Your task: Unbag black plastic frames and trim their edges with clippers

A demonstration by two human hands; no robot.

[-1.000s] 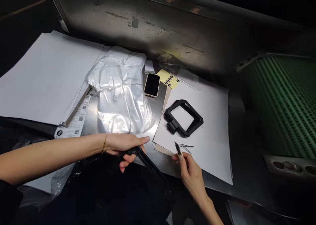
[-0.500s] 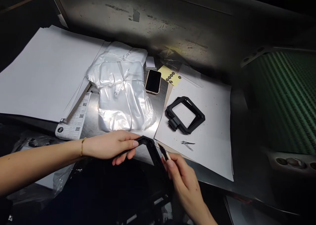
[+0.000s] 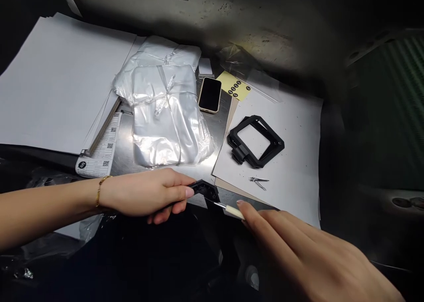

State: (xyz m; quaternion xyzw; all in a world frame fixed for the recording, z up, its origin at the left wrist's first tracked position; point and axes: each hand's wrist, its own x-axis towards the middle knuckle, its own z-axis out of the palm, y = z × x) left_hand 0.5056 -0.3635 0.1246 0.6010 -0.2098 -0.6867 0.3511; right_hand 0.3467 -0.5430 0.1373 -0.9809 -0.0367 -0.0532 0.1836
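Note:
My left hand point(image 3: 145, 191) is closed around one side of a black plastic frame point(image 3: 207, 189), thumb on top, at the table's front edge. The frame's angled corner points right; its lower part fades into the dark below. In my right hand point(image 3: 298, 249) is a slim craft knife point(image 3: 233, 211) with a cream handle and metal tip, which lies at the inner edge of the frame's corner. Whether the tip touches the plastic I cannot tell. Further back, another black frame point(image 3: 256, 140), apparently stacked parts, rests on white sheets point(image 3: 294, 160). Small nippers point(image 3: 259, 182) lie in front of it.
Tied clear plastic bags point(image 3: 162, 116) fill the middle of the metal table. A phone point(image 3: 210, 94) and a yellow sticker sheet point(image 3: 228, 84) lie behind. Large white sheets point(image 3: 66, 81) stand left, over a label strip point(image 3: 96, 162). A green ribbed panel point(image 3: 380, 103) is at right.
My right hand has turned flatter and shifted right, bringing the knife tip to the frame's corner. The frame has tilted in my left hand. The whole view has shifted slightly.

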